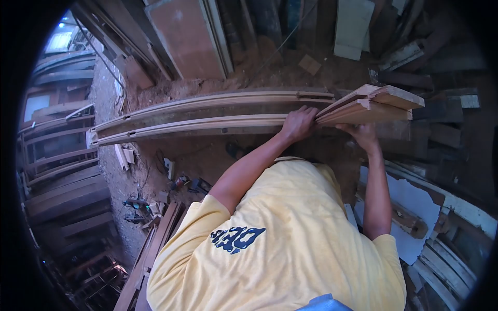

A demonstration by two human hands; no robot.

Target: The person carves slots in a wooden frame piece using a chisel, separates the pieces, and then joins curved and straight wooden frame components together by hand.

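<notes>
A few pale wooden boards (381,111) with grooved edges are bunched together at the right, their broad ends tilted up toward me. My right hand (361,136) grips them from the near side, with part of its fingers hidden underneath. My left hand (301,124) is closed at the boards' narrow left end, right beside the near rail; its exact grip is partly hidden. Two long grooved rails, a near rail (207,123) and a far rail (218,100), run leftward with a gap between them. Dark slots show in the rails.
A reddish-brown panel (189,39) and a pale board (354,28) lean at the back. Power tools (137,205) and wood scraps lie on the dirt floor at left. A white sheet (410,202) and stacked timber (441,264) are at right.
</notes>
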